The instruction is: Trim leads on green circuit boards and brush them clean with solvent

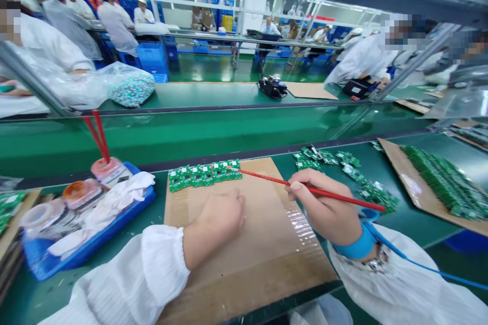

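Note:
My right hand is closed on a thin red brush whose tip touches the right end of a row of small green circuit boards. The row lies along the far edge of a brown cardboard sheet. On that cardboard, just below the row, rests my left hand, curled into a loose fist with its fingers hidden under the knuckles. A blue wrist strap with a blue cord circles my right wrist.
A blue tray at left holds white cloths, tape rolls and a bottle with red brushes. Loose green boards lie at right, beside a cardboard stacked with more boards. A green conveyor runs across. Other workers sit beyond it.

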`<state>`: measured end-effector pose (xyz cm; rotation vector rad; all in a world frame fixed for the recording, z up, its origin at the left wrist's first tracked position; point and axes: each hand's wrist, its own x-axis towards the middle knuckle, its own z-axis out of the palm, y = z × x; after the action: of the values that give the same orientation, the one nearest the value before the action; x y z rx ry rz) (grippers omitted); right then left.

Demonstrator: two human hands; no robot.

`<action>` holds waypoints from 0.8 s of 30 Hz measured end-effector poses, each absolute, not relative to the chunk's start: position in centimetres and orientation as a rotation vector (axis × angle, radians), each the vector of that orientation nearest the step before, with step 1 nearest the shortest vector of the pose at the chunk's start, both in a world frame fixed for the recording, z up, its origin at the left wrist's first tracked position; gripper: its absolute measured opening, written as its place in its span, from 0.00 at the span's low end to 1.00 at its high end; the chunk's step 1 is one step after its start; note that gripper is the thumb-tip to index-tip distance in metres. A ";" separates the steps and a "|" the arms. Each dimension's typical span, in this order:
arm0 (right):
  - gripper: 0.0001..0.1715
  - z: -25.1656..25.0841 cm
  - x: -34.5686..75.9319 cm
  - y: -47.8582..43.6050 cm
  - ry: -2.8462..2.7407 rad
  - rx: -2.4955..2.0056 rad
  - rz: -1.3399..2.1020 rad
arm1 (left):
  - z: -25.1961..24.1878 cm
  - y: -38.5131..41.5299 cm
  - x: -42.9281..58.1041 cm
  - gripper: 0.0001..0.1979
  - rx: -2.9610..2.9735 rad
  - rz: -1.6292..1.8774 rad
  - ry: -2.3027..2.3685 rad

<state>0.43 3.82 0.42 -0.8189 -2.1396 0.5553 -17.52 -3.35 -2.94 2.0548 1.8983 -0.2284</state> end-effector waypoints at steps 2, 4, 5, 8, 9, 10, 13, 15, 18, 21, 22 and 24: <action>0.10 1.5 -1.0 2.8 -2.151 -0.685 0.651 | -1.7 -5.4 -17.7 0.16 2.011 -0.201 1.893; 0.10 2.5 -3.2 1.5 -2.197 -0.526 0.754 | -1.0 -7.9 -18.0 0.16 1.955 -0.152 1.914; 0.09 3.0 -4.6 0.8 -2.227 -0.435 0.811 | -0.8 -9.3 -18.2 0.16 1.925 -0.116 1.929; 0.09 3.7 -9.6 -1.8 -2.287 -0.192 0.993 | -1.4 -13.5 -19.1 0.16 1.830 0.030 1.991; 0.08 3.7 -11.5 -2.6 -2.289 -0.141 1.050 | -1.8 -14.8 -19.3 0.16 1.788 0.086 2.022; 0.09 3.6 -13.3 -3.5 -2.286 -0.100 1.104 | -2.4 -16.1 -19.6 0.16 1.737 0.145 2.059; 0.08 2.7 -18.5 -5.7 -2.262 -0.030 1.212 | -4.8 -19.3 -20.5 0.15 1.545 0.339 2.192; 0.08 1.9 -21.3 -6.7 -2.249 -0.005 1.220 | -6.7 -21.1 -20.9 0.15 1.399 0.474 2.289; 0.09 0.8 -24.6 -7.6 -2.266 0.024 1.166 | -9.4 -23.4 -21.5 0.16 1.160 0.622 2.428; 0.09 0.2 -26.5 -8.0 -2.309 0.035 1.117 | -11.3 -25.4 -21.9 0.17 0.978 0.723 2.527; 0.09 0.2 -26.9 -8.2 -2.325 0.035 1.104 | -11.7 -26.0 -22.0 0.17 0.948 0.753 2.545; 0.09 0.5 -27.4 -8.4 -2.361 0.031 1.071 | -12.1 -26.7 -22.1 0.17 0.922 0.804 2.570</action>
<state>-27.42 -8.41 0.49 0.0311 -2.3612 1.0710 -22.11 -26.72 -12.05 0.9222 2.5702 0.8039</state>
